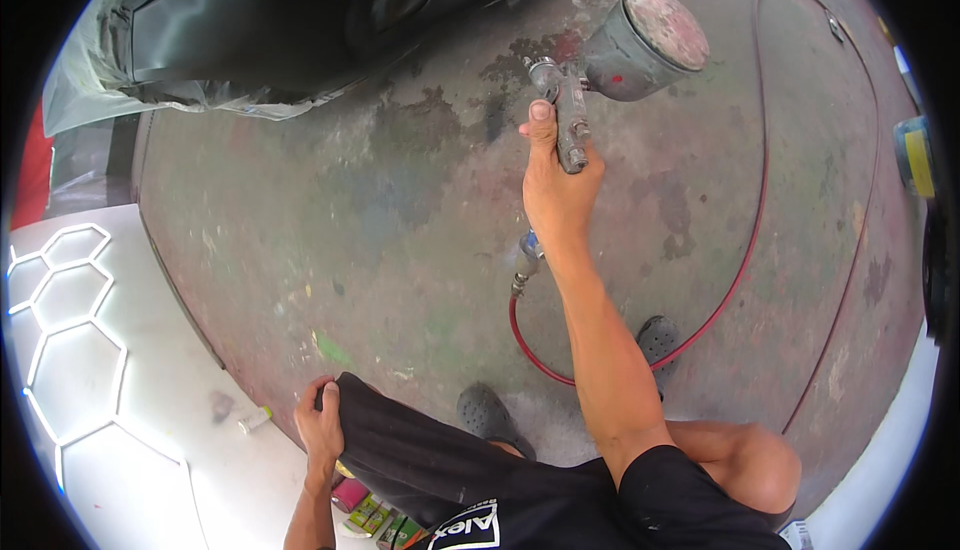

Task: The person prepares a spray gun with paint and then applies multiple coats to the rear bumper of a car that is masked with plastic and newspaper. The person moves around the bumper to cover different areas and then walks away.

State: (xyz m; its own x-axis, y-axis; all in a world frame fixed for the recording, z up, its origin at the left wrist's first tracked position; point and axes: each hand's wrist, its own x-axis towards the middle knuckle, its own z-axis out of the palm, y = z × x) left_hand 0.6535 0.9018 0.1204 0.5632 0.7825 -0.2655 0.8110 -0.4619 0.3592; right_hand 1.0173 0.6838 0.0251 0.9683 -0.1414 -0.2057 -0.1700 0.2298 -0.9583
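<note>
"Spray gun (572, 115): where is it?"

"Up over the stained floor (400, 290), the biggest thing in view. A shiny black panel (240, 30) edged with plastic sheeting (85, 100) fills the upper left."

"And next in size?"

"A red hose (766, 165). It loops across the right side, and one end joins a fitting below the right hand (562, 188)."

"What about the gun itself?"

"It's raised in that hand, its blotchy cup (632, 55) on the right."

"How are the fingers?"

"The right ones wrap the handle, thumb on the gun's back. The left hand (318, 425) is at the edge of some black cloth (430, 460), fingers bent; whether they pinch it, I can't tell."
</note>
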